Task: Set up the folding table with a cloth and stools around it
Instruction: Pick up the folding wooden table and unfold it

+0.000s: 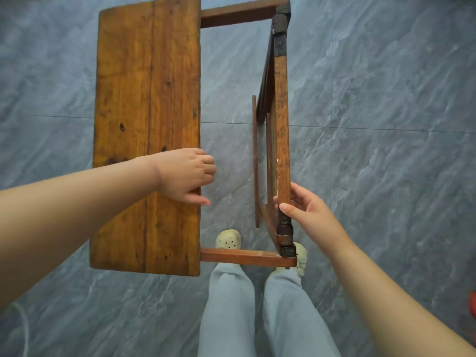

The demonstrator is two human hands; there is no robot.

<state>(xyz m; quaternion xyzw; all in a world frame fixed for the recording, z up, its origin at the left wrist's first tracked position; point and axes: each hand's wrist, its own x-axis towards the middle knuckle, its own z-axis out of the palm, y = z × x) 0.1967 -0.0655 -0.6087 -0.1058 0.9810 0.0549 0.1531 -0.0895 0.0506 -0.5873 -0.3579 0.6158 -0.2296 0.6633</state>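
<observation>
My left hand curls tight over the edge of the folding table. My right hand pinches the thin wooden frame right beside my left. Cream shoes sit below both hands.

The table stands on the floor directly before the person. Top panel lies left, side rail right, a far crossbar and near crossbar between them. Shoes sit beneath the near crossbar. Left hand grips the panel's right edge; right hand grips the rail's near end.
</observation>
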